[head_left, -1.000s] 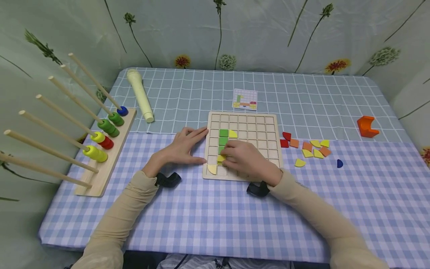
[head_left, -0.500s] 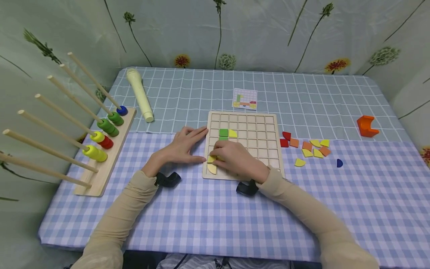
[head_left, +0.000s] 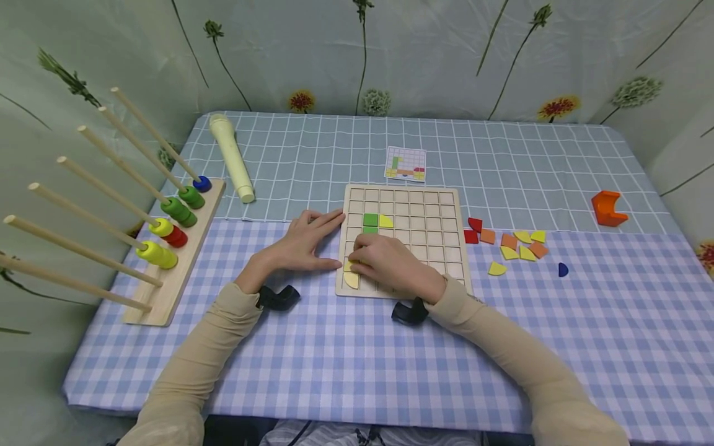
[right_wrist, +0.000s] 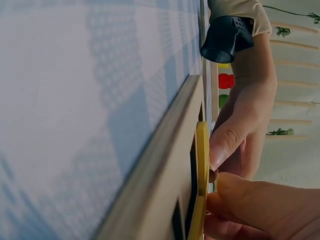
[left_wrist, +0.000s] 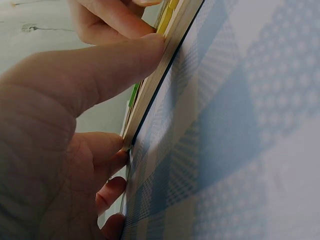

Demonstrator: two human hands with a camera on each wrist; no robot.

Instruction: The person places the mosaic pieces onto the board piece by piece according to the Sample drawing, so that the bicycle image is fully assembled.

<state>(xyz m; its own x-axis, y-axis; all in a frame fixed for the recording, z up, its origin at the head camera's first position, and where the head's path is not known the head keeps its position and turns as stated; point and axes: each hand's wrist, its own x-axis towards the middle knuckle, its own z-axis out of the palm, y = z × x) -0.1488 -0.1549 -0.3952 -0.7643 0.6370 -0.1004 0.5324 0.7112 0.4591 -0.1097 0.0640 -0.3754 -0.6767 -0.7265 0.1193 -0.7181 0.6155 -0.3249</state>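
A light wooden grid board [head_left: 432, 238] lies flat on the table in the head view. My left hand [head_left: 304, 244], thumb and fingers spread, touches its left edge. Over the lower left cells my right hand [head_left: 387, 263] pinches a small yellow piece [head_left: 348, 267], partly hidden by its fingertips. Just below sits a yellow quarter-round piece [head_left: 351, 280]. Green squares [head_left: 370, 220] stand in the second column, the lower ones covered by the hand, with another yellow quarter-round [head_left: 385, 221] beside the top one. In the right wrist view, a yellow piece [right_wrist: 202, 155] rests near the board's rim.
Loose red, orange and yellow pieces [head_left: 509, 242] and a blue half-round [head_left: 563, 269] lie right of the board. A pattern card [head_left: 405, 164] is behind it. A bead-peg stand [head_left: 184, 272], a pale yellow microphone-shaped thing [head_left: 232, 158] and an orange block [head_left: 609, 208] stand farther out.
My right hand has moved left with the yellow piece, from the second column to the first, and is nearly still over the last half second. The left hand has stayed at the board's edge.
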